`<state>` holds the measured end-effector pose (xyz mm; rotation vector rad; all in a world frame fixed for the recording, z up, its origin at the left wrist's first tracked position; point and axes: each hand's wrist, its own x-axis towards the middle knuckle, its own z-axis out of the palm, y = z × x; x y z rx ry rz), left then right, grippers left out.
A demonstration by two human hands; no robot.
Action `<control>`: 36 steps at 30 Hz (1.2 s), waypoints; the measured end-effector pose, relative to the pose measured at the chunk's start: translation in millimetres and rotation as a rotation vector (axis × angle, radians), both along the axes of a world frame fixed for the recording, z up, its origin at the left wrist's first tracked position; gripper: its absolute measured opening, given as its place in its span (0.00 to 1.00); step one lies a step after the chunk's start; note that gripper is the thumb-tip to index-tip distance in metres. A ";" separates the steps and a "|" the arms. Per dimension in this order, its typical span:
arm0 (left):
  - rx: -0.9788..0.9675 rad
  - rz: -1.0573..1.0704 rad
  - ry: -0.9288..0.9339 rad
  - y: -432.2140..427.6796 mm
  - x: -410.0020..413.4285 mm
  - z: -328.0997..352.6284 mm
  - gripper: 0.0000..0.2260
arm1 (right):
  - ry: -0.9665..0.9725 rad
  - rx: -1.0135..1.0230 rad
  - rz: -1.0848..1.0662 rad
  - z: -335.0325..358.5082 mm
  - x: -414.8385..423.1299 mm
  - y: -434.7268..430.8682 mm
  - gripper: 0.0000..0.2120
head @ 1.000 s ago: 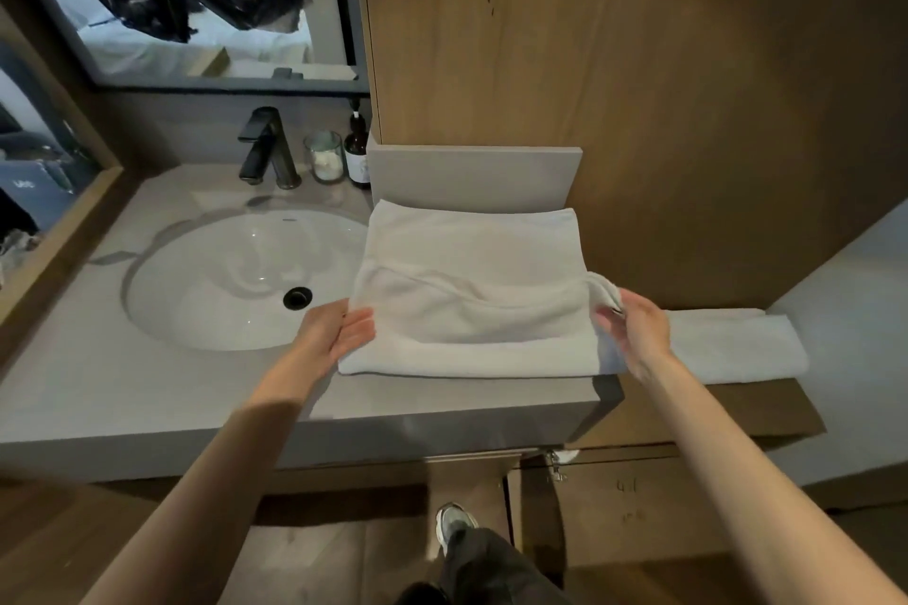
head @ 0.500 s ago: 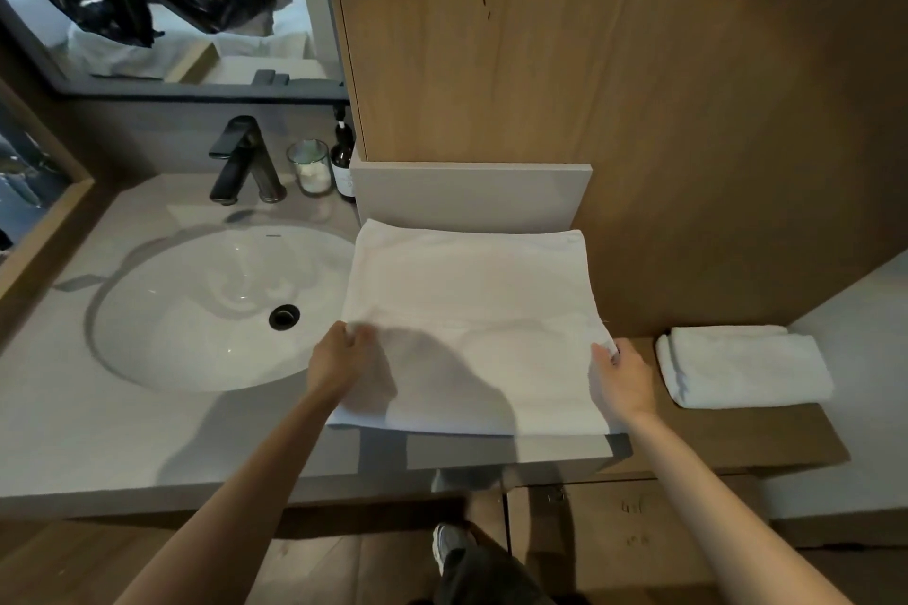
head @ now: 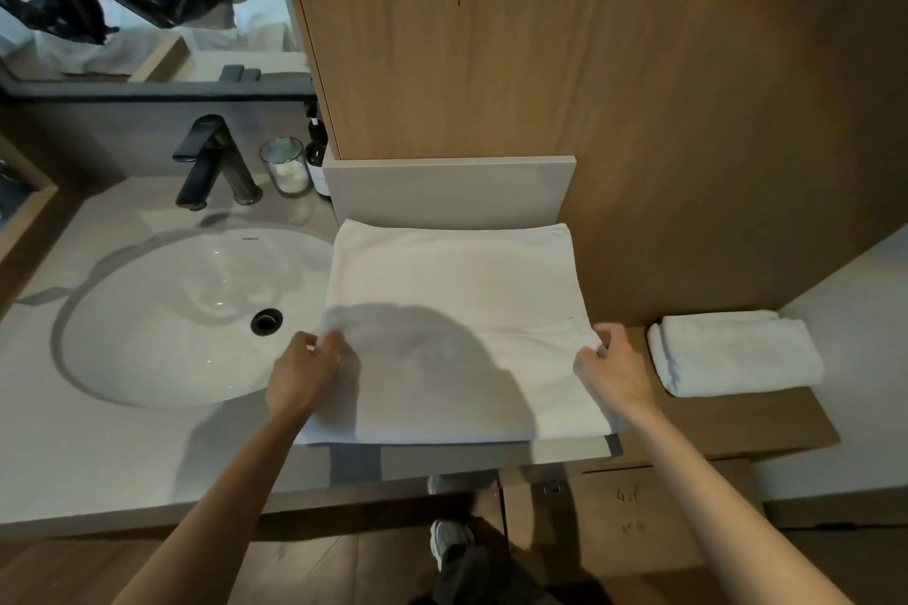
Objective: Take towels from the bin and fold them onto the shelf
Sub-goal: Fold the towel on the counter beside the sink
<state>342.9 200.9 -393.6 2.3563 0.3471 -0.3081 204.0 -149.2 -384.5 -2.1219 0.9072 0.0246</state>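
Left hand (head: 302,376), right hand (head: 614,371) pinch towel (head: 452,290); sink logo (head: 250,239) illegible.

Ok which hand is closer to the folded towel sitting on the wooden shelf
Right. The right hand grips the spread towel at its right edge, just left of the folded towel, apart from it. The left hand grips its opposite edge, by the sink.

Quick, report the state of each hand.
Left hand: pinches the left edge of the white towel.
Right hand: grips that towel's right edge.
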 end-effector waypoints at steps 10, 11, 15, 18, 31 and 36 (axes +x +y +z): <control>-0.066 -0.135 -0.141 -9.9 9.4 0.7 0.15 | -0.086 -0.119 0.381 -1.0 11.7 -17.4 0.02; -0.065 -0.125 -0.154 -8.5 8.9 0.9 0.16 | -0.101 -0.115 0.371 -3.1 11.8 -22.7 0.01; -0.004 -0.103 -0.133 -7.6 9.1 -5.9 0.17 | -0.082 -0.113 0.311 -8.0 16.7 -25.1 0.03; 0.129 -0.087 -0.143 -13.0 11.7 -7.1 0.15 | -0.035 -0.227 0.292 -13.0 17.9 -16.3 0.03; 0.408 -0.737 -0.361 -98.2 -59.3 -25.3 0.23 | -0.069 -0.573 0.566 -38.8 34.9 132.7 0.22; 0.491 -0.693 -0.297 -61.9 -47.5 -26.9 0.25 | 0.108 -0.670 0.652 -40.1 21.2 92.3 0.28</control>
